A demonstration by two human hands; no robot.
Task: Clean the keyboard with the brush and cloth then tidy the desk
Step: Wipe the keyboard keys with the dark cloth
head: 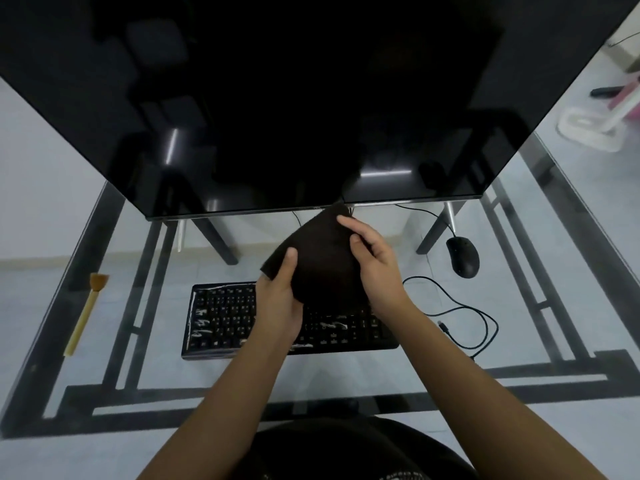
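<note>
Above the keyboard [221, 317], a dark cloth [322, 258] is gripped by both hands, left [278, 303] and right [375, 265], fingers closed on its edges. The keyboard's long axis runs left to right on the glass tabletop [433, 372]. The brush [86, 313] is laid lengthwise at far left, bristles pointing away.

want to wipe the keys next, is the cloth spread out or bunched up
Partly spread: the cloth hangs as a loose sheet between the left hand and right hand, above the keyboard.

Blk cloth [323, 258], blk keyboard [221, 317], tan brush [86, 313]

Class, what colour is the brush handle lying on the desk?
Pale yellow; the brush shows best in the head view.
</note>
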